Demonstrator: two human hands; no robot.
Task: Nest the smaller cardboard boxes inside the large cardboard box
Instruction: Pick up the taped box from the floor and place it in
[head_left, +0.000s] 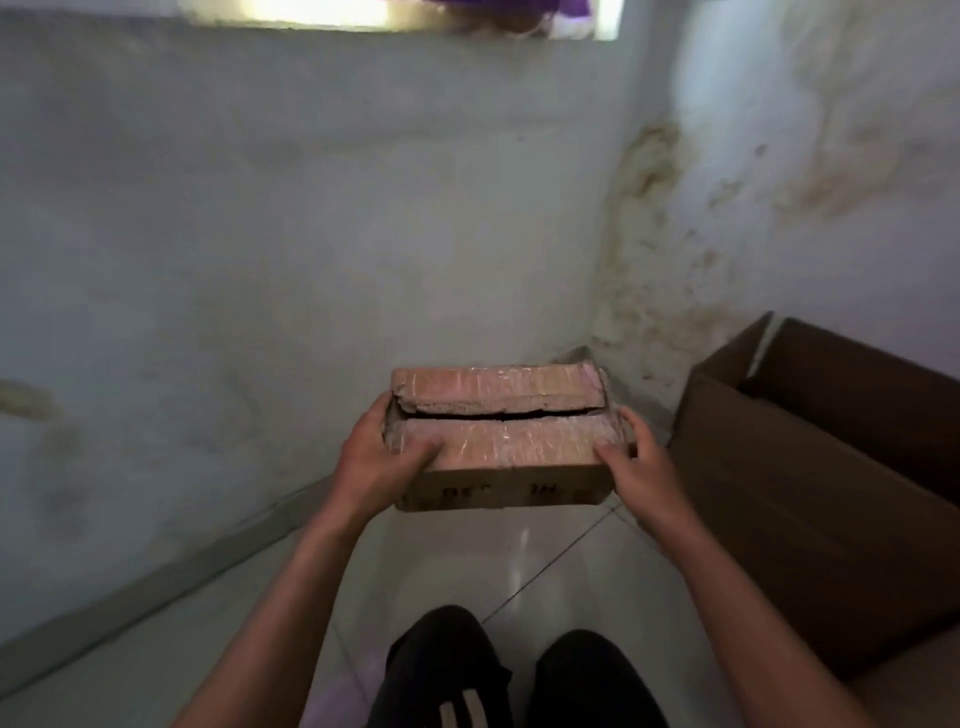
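Observation:
A small cardboard box (498, 415), its top flaps taped and split by a dark gap, is held in the air in front of me, above the floor. My left hand (379, 457) grips its left end, thumb lying on the near flap. My right hand (631, 467) grips its right end in the same way. The large brown cardboard box (810, 499) stands open on the floor to the right, its near wall just beside my right hand. Its inside is mostly out of sight.
A stained pale wall (311, 234) rises straight ahead and meets a second wall at a corner (618, 270) behind the small box. My knees in black trousers (519, 675) are at the bottom. Glossy floor tiles (493, 561) lie between them and the wall.

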